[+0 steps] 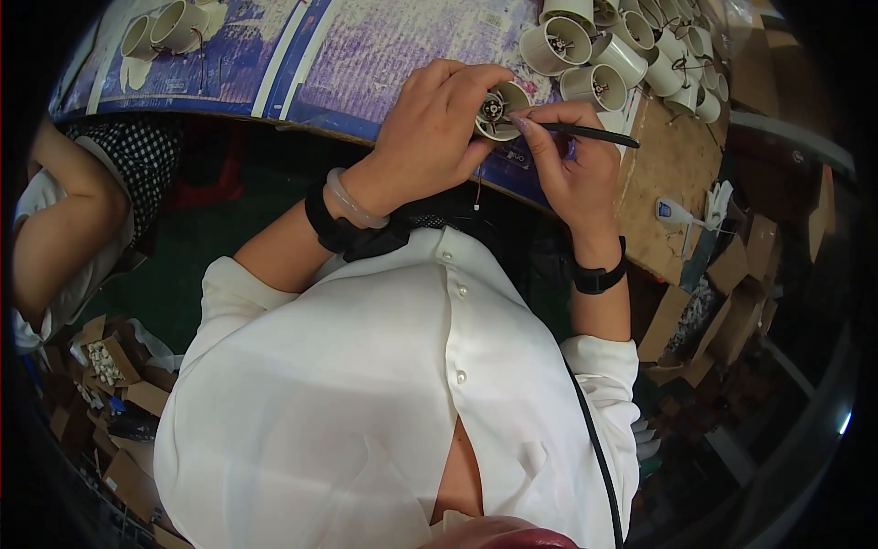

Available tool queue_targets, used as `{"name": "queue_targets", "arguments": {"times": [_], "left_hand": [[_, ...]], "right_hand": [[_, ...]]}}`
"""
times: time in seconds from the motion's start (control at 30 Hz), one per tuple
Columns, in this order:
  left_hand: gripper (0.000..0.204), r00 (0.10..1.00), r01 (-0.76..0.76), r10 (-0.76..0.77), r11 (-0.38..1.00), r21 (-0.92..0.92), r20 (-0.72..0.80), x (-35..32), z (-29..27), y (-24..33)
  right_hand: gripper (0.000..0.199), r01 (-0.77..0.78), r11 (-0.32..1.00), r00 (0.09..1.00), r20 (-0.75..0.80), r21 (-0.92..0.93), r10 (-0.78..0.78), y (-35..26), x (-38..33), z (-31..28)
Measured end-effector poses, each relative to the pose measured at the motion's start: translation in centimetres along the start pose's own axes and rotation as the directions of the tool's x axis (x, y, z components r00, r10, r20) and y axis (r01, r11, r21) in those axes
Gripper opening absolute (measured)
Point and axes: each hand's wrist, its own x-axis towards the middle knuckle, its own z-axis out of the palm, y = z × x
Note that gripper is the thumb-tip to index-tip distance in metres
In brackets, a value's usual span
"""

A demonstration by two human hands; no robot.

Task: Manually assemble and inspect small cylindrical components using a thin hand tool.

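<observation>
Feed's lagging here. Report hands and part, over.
Left hand grips the cream round plastic housing. Right hand holds the thin black tool at it. Nothing in between.

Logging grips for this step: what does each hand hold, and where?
Left hand grips the cream plastic cylinder around its side. Right hand pinches the thin black tool mid-shaft.

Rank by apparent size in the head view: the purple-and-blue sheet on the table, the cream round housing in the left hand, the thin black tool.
1. Purple-and-blue sheet
2. Thin black tool, longer but slimmer than the housing, so this order is unsure
3. Cream round housing
</observation>
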Motion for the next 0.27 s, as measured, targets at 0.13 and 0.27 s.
{"name": "queue_targets", "arguments": {"times": [0.13, 0.27], "left_hand": [[0.066, 1.0, 0.012, -0.012, 1.0, -0.004, 0.005, -0.1, 0.0, -0.1], [0.068, 0.999, 0.033, -0.033, 0.999, -0.016, -0.012, -0.4, 0.3, -0.3]], "right_hand": [[0.009, -0.13, 0.991, 0.991, -0.013, 0.024, 0.13, -0.7, -0.3, 0.4], [0.009, -0.055, 0.998, 0.989, -0.136, 0.039, 0.06, -0.7, -0.7, 1.5]]}}
